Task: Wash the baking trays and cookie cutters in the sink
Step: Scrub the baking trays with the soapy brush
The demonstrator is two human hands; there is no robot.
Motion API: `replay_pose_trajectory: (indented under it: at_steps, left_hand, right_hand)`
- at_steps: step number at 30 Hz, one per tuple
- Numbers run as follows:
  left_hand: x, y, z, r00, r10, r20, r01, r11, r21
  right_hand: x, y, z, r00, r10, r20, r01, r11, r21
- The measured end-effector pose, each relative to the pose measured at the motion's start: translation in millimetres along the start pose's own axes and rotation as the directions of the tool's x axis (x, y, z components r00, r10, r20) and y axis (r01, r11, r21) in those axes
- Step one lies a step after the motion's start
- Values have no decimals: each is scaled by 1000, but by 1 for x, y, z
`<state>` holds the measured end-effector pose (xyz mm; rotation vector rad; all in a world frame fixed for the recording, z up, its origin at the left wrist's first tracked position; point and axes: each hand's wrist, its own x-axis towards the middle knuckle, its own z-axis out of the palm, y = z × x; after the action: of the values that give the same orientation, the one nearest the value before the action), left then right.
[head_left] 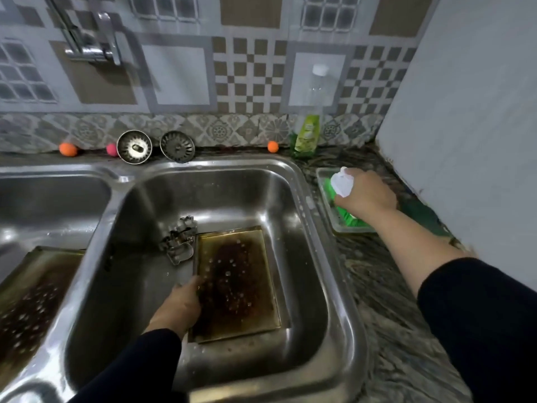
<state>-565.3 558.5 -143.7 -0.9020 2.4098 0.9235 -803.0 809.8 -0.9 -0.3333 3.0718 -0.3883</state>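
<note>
A home kitchen: double steel sink (pixel 343 286), patterned wall tiles (pixel 247 77), dish-soap bottle (pixel 308 135).

Glossy stainless-steel sink (pixel 319 228); baking tray (pixel 236 283) dull metal with dark, rough burnt crust; shiny metal cookie cutters (pixel 178 239); speckled stone-look tabletop (pixel 386 301); clear plastic bottle (pixel 311 112)
</note>
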Motion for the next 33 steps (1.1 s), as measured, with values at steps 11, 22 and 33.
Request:
replay_pose_trajectory:
  at_steps: [11, 22, 33]
  left_hand:
    - [-20, 23, -4, 995, -102, -21, 103, 992, 77]
    - [-16, 35, 2, 980, -123, -157, 78, 960, -270]
    - [-29, 18, -26, 913, 56, -404, -282, 802, -527]
  right_hand:
    - [0, 9, 17, 998, -15, -58, 15, 1000, 3]
    - [-20, -32, -23, 967, -157, -201, 188, 971, 146]
    - [-109, -108, 55, 952, -301, 48, 277, 920, 276]
